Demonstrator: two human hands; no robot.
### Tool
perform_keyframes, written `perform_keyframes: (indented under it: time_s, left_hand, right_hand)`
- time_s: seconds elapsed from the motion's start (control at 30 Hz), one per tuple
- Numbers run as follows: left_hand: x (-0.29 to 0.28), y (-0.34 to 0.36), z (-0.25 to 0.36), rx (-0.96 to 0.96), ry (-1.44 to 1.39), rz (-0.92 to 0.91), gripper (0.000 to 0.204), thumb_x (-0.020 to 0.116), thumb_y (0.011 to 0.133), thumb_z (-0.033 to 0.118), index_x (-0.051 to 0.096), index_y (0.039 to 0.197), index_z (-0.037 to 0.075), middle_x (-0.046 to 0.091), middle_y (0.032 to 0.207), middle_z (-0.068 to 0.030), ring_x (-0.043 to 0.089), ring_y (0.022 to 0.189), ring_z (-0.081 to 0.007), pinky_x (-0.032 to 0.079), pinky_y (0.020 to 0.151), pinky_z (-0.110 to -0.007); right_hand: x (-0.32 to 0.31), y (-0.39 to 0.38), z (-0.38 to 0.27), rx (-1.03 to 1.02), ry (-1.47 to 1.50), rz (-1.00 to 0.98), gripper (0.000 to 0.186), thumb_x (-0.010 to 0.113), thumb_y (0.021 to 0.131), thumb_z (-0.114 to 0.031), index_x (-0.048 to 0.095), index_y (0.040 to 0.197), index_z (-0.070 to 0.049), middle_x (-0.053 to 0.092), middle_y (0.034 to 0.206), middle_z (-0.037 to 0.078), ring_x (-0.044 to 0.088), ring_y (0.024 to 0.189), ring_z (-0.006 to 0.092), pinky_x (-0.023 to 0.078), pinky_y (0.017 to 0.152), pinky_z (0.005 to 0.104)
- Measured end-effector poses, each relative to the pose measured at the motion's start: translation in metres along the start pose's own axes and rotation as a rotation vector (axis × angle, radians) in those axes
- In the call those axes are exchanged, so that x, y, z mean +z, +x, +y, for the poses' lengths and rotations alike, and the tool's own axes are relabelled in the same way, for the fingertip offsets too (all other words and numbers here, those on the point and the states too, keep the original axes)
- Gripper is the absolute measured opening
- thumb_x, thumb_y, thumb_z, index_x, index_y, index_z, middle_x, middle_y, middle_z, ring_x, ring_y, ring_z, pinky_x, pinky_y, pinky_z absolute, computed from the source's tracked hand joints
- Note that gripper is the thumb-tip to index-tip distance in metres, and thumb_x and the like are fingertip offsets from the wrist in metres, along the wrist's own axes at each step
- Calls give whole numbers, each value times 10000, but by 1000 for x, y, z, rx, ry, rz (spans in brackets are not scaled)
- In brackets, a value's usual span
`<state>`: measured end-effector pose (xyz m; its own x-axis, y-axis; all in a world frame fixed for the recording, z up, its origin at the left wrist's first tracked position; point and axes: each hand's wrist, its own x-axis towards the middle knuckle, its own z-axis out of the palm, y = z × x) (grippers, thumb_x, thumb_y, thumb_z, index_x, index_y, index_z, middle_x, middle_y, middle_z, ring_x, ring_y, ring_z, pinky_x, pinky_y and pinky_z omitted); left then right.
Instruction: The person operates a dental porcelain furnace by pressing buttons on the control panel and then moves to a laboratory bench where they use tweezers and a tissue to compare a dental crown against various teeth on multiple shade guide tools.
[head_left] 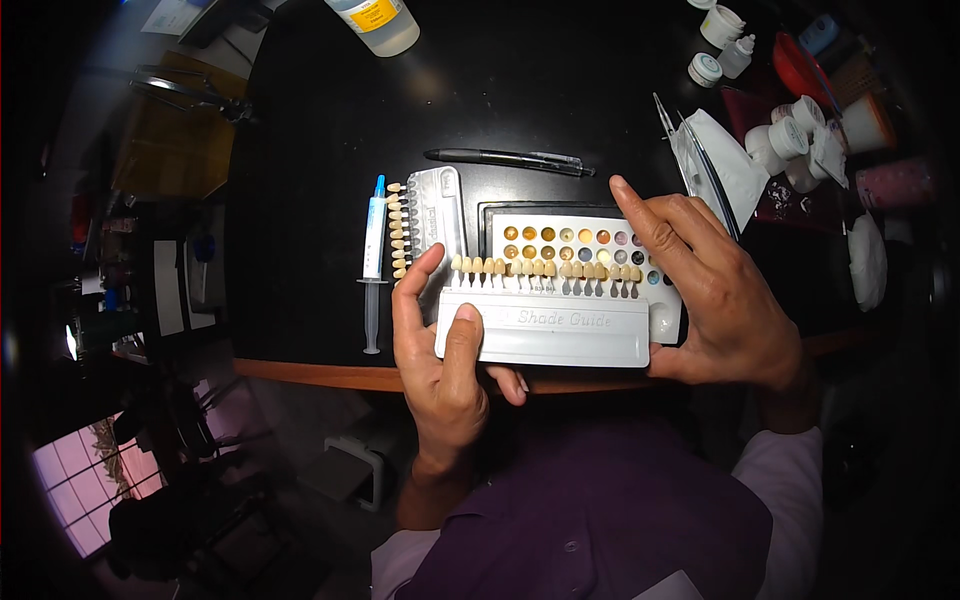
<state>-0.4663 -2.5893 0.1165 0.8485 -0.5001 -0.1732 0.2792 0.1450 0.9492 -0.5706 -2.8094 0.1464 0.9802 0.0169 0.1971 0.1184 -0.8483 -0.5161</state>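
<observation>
I hold a white dental shade guide (pixel 560 325), a flat holder with a row of tooth-shaped tabs sticking up from its top edge. My left hand (pixel 440 365) grips its left end, thumb on the front face. My right hand (pixel 715 295) holds its right end, fingers spread behind it. Behind the guide a white palette (pixel 575 240) with several small wells of coloured paint lies on the black table (pixel 320 200).
A second shade guide (pixel 425 220) and a syringe (pixel 374 260) lie left of the palette. A black pen (pixel 510 159) lies behind it. Small white jars (pixel 790 140), a folded white sheet with tools (pixel 715 165) and a clear bottle (pixel 378 22) stand further back.
</observation>
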Motion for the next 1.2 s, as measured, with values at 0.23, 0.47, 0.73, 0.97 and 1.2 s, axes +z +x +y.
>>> perform_keyframes:
  time_s: [0.23,0.47,0.73,0.97,1.2]
  left_hand:
    - [-2,0,-3,5,-4,-11,486,408,1009,45,273,1462,-69,677,817,-253,552,392,-149,515,395,-255]
    - [-9,-1,0,-21,-18,-98,486,387,1023,42,227,1476,-29,650,1016,-288,619,524,-144,521,402,-216]
    - [-9,-1,-1,-34,-31,-117,488,390,1016,35,238,1472,-49,644,1012,-286,616,520,-138,513,390,-211]
    - [-8,0,0,-34,-36,-98,494,390,1013,34,235,1474,-51,642,1009,-287,620,524,-141,515,389,-210]
    - [-9,0,0,-26,-36,-99,489,380,1014,27,235,1475,-46,644,999,-288,616,515,-140,519,390,-211]
  right_hand:
    - [2,-2,1,45,-16,-50,1194,815,634,-546,341,1513,106,555,1156,222,567,1020,333,471,920,426]
    - [1,-1,0,45,-13,-42,1163,836,600,-429,349,1512,103,556,1155,212,568,1026,330,473,922,420]
    - [0,0,-1,53,-8,-44,1169,858,541,-325,359,1510,98,556,1155,201,566,1029,326,473,925,414]
    - [0,0,-2,66,0,-58,1148,859,572,-352,367,1507,96,556,1168,204,569,1047,329,474,933,417]
    - [-1,0,-2,64,-11,-66,1137,859,600,-388,369,1506,95,557,1167,205,572,1053,331,478,927,418]
